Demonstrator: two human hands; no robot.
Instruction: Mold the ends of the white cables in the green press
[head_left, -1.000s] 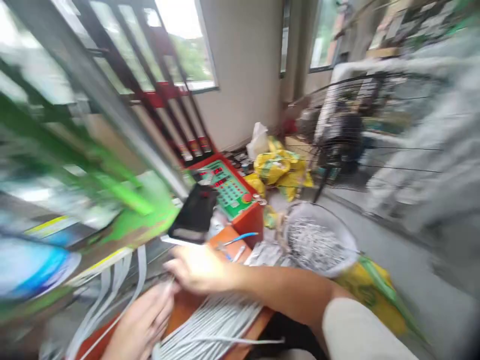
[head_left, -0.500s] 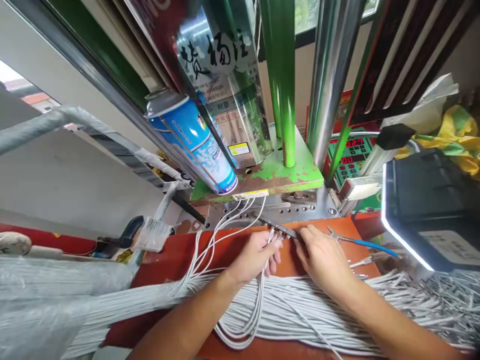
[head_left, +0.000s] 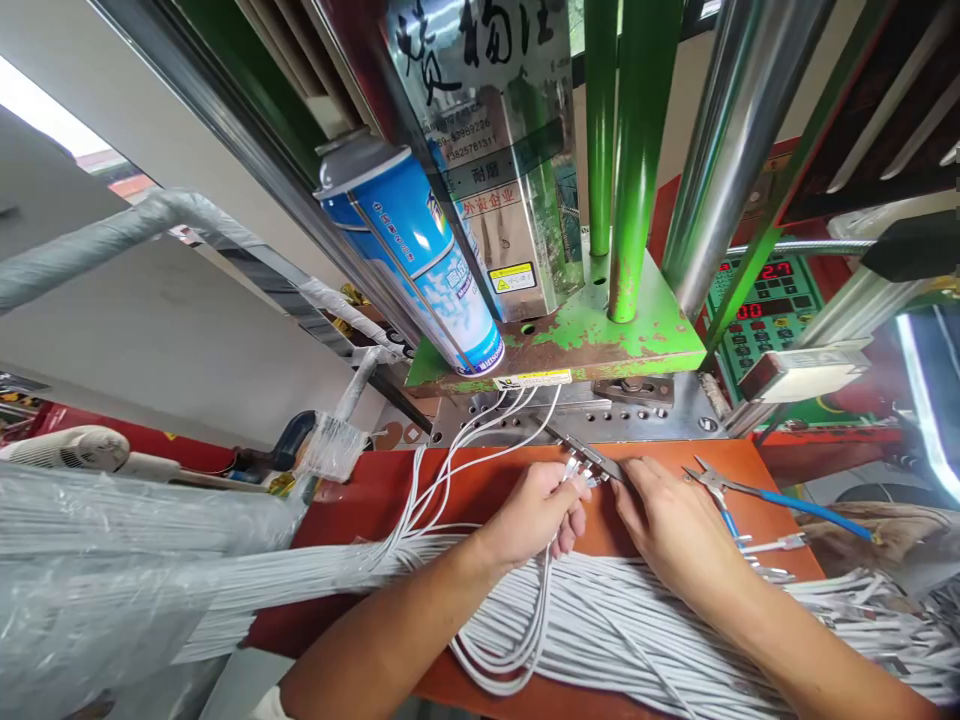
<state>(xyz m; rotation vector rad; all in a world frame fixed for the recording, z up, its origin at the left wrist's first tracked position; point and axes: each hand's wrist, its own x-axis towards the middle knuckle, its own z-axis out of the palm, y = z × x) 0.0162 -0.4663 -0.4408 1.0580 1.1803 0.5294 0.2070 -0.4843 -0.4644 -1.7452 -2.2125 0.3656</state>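
- Left fingers [head_left: 551, 480] pinch white cables [head_left: 541, 610]; right fingers [head_left: 628, 505] grip a metal bar [head_left: 590, 456].
- Left of the fingers, plastic wrap [head_left: 97, 620] holds bundled cables [head_left: 247, 592].
- Beyond them stands a spray can [head_left: 431, 280].

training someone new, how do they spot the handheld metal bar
Find the green platform with the blue spray can, then the orange-brown surface in front. Over it, the right hand holds a slim, dark-grey metal bar with white cable ends along its near edge. Unlike the hole-lined plate behind, it is narrower and slants.
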